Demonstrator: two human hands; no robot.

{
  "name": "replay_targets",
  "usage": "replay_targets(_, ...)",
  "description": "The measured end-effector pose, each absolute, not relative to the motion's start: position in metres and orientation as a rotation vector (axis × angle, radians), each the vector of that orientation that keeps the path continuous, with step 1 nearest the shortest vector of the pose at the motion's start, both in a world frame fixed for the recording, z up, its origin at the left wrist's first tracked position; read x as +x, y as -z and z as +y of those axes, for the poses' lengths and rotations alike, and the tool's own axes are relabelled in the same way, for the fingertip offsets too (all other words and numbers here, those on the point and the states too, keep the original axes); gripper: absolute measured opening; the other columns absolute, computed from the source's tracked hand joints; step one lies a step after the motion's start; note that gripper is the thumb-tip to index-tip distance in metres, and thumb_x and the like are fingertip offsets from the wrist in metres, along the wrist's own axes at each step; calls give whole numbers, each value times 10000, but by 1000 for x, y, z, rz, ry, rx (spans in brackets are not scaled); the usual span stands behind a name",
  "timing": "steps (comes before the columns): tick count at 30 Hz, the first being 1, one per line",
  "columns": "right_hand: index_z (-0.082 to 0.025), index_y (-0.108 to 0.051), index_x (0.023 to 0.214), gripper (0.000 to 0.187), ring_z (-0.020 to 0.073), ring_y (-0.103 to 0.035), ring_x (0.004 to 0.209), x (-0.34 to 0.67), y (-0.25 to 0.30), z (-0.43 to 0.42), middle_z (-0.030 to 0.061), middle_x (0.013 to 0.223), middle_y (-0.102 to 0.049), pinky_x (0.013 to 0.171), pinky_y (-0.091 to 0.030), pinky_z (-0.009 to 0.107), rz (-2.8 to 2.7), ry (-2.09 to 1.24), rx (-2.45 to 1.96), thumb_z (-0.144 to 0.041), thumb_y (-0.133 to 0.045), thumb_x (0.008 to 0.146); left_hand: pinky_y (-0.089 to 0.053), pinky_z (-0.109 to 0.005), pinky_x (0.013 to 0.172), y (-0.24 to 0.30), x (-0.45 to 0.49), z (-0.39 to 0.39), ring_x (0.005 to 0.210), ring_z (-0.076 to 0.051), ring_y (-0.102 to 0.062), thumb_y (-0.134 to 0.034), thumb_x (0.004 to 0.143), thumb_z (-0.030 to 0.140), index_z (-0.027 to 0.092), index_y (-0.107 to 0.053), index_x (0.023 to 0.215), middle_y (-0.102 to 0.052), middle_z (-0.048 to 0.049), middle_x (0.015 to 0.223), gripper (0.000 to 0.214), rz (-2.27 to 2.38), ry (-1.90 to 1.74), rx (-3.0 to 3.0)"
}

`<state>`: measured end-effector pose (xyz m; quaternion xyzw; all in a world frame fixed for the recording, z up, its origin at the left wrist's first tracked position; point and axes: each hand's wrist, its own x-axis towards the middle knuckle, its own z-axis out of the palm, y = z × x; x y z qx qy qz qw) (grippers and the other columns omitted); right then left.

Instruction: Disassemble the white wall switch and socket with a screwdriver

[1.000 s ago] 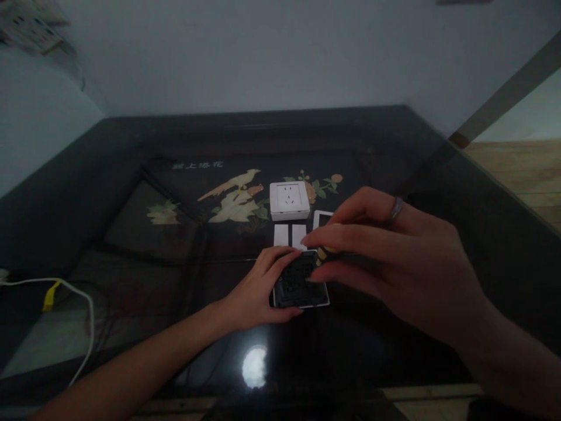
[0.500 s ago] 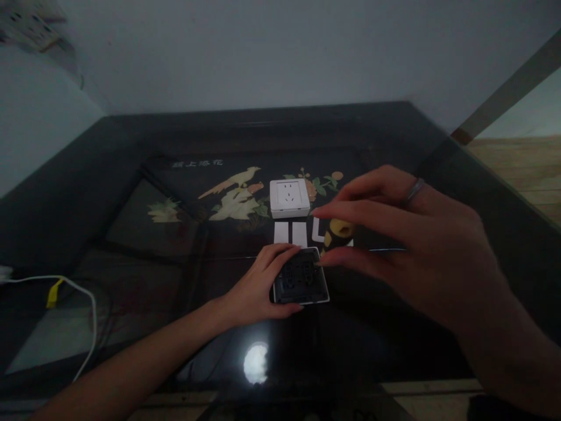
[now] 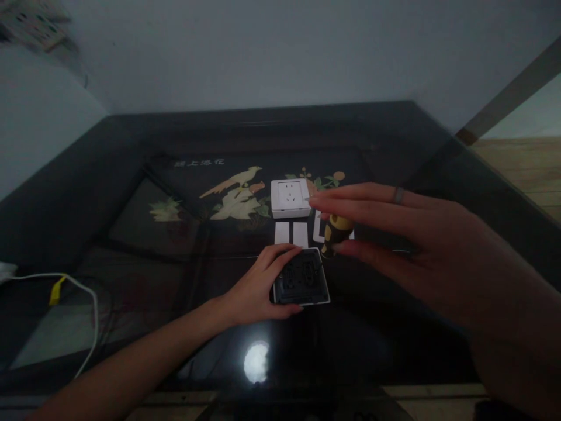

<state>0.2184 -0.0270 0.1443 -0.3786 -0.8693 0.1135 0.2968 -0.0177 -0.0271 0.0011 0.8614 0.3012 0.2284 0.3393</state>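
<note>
My left hand (image 3: 258, 286) rests on the left edge of a dark switch body with a white rim (image 3: 302, 285), thumb below and fingers over its top corner, pressing it to the table. My right hand (image 3: 407, 240) hovers just above and to the right, fingers stretched long and pinched on the yellow-and-black handle of a small screwdriver (image 3: 335, 232). The screwdriver's thin shaft points down to the switch body's upper right corner. A ring sits on one right finger.
A white wall socket (image 3: 289, 197) lies further back on the dark glass table (image 3: 131, 245) with a bird-and-flower inlay. Two white rocker caps (image 3: 291, 233) and a white frame piece (image 3: 317, 231) lie between socket and switch. A white cable with a yellow tag (image 3: 65, 286) runs at left.
My right hand has risen and drawn back to the right, uncovering the switch body, and its fingers have straightened along the screwdriver handle. My left hand has stayed in place.
</note>
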Motion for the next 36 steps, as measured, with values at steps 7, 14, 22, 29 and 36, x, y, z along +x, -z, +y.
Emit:
replay_targets(7, -217, -733, 1060, 231, 135, -677, 816, 199, -138, -31, 15, 928, -711, 728, -553, 228, -2119, -139, -1096, -136, -657, 857, -368, -551, 1106, 2, -19, -27, 1318, -345, -345, -778, 735, 435, 315, -150, 1492, -315, -117, 1433, 991, 790, -590, 2271)
replay_targets(14, -227, -658, 1176, 288, 167, -688, 993, 212, -148, -29, 5, 1112, -726, 862, -547, 278, -2294, -352, -1020, -146, -559, 918, -358, -578, 1103, 1, -19, -27, 1331, -359, -339, -765, 744, 433, 297, -183, 1490, -314, -133, 1436, 955, 788, -578, 2239)
replay_targets(22, -193, -726, 984, 133, 135, -643, 765, 200, -137, -32, 20, 873, -678, 709, -540, 246, -2141, -106, -1042, -220, -672, 865, -393, -559, 1084, 2, -18, -28, 1299, -350, -373, -760, 746, 456, 291, -171, 1491, -337, -131, 1426, 964, 797, -595, 2284)
replay_targets(29, -187, -622, 1219, 336, 147, -685, 961, 213, -148, -32, 13, 1117, -724, 874, -546, 260, -2302, -362, -1035, -99, -557, 902, -381, -571, 1086, 0, -18, -27, 1310, -356, -366, -755, 751, 447, 293, -193, 1488, -330, -134, 1423, 940, 786, -592, 2250)
replay_targets(36, -195, -713, 914, 167, 180, -629, 745, 205, -138, -31, 54, 905, -643, 657, -531, 313, -2184, -71, -1083, -346, -659, 867, -397, -572, 1070, 3, -18, -27, 1289, -367, -382, -754, 742, 464, 279, -203, 1491, -348, -131, 1428, 947, 801, -598, 2262)
